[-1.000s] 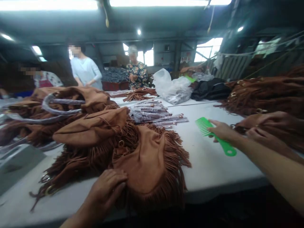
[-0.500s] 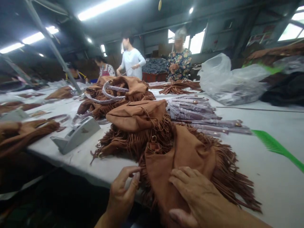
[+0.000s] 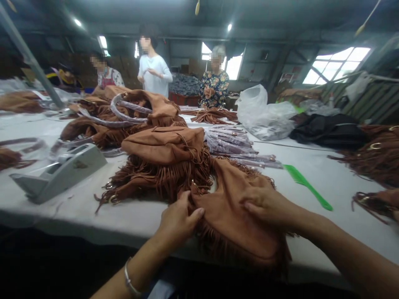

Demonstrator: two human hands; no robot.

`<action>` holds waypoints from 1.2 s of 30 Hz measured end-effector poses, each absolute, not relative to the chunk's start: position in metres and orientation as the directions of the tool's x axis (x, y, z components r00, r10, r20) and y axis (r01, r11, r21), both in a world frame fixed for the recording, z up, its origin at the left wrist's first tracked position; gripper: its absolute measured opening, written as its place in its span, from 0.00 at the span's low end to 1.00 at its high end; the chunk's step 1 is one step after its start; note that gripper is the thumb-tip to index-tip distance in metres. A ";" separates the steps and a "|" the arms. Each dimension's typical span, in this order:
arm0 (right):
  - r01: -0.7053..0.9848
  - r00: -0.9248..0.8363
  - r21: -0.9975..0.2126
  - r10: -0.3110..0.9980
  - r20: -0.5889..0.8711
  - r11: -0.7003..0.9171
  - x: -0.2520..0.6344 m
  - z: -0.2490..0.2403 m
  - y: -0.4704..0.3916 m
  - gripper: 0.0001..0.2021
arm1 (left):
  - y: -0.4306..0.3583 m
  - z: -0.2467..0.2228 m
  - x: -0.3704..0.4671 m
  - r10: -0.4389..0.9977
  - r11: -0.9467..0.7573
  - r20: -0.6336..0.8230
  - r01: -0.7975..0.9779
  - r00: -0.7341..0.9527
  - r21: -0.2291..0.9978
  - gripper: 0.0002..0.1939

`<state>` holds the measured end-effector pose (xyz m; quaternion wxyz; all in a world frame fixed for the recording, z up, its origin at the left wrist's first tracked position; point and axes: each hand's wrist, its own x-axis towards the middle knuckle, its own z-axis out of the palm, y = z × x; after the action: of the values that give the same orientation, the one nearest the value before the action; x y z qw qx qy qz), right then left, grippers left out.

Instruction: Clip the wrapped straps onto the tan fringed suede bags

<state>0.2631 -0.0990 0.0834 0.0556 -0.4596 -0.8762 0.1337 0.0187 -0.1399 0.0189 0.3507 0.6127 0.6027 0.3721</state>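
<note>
A brown suede fringed bag [image 3: 232,211] lies flat at the near edge of the white table [image 3: 314,174]. My left hand [image 3: 177,218] pinches its left edge near a small metal ring. My right hand [image 3: 269,203] presses flat on the bag's top, fingers spread. A second fringed bag [image 3: 163,145] rests just behind, on top of dark fringe. A green comb [image 3: 307,187] lies on the table to the right of my right hand, untouched.
A grey tape dispenser [image 3: 59,172] stands at the left. More brown bags [image 3: 131,110] with wrapped handles pile behind. Wrapped straps [image 3: 232,143], a clear plastic bag [image 3: 264,114] and black fabric [image 3: 330,131] lie further back. Three people stand across the table.
My right hand left the comb and came onto the bag. My left hand closed on the bag's left edge. The view swung left, then back toward the right.
</note>
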 end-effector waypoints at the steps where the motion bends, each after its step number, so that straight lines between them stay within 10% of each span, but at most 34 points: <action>1: 0.791 -0.561 -0.298 0.828 -0.002 0.535 0.249 0.087 -0.099 0.14 | -0.149 0.017 0.025 0.996 -0.045 0.080 0.556 -0.039 0.830 0.22; 9: 0.858 -0.509 -0.045 0.859 0.060 0.512 0.158 0.065 -0.128 0.19 | -0.207 -0.013 0.042 0.956 -0.278 0.205 0.414 0.212 0.867 0.22; 17: 0.650 -0.630 -0.160 0.645 0.431 0.742 0.186 0.021 -0.134 0.19 | -0.199 0.013 -0.023 0.892 -0.242 0.374 0.430 -0.253 0.870 0.10; 25: 0.486 -0.604 -0.070 0.393 0.693 0.871 0.193 0.006 -0.135 0.16 | -0.160 0.014 0.005 0.996 -0.057 0.061 0.081 -0.059 0.995 0.16; 32: 0.436 -0.533 -0.103 0.349 0.771 0.894 0.200 0.006 -0.136 0.16 | -0.154 0.016 -0.005 0.976 -0.137 0.197 0.429 -0.097 0.893 0.08; 36: 0.413 -0.488 -0.124 0.334 0.806 0.902 0.206 0.006 -0.139 0.19 | -0.149 0.023 -0.010 0.989 -0.133 0.147 0.343 -0.013 0.930 0.11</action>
<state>0.2055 -0.1389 0.0056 0.4570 -0.2169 -0.8615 -0.0433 -0.0099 -0.1487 0.0228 0.3591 0.6036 0.5518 0.4497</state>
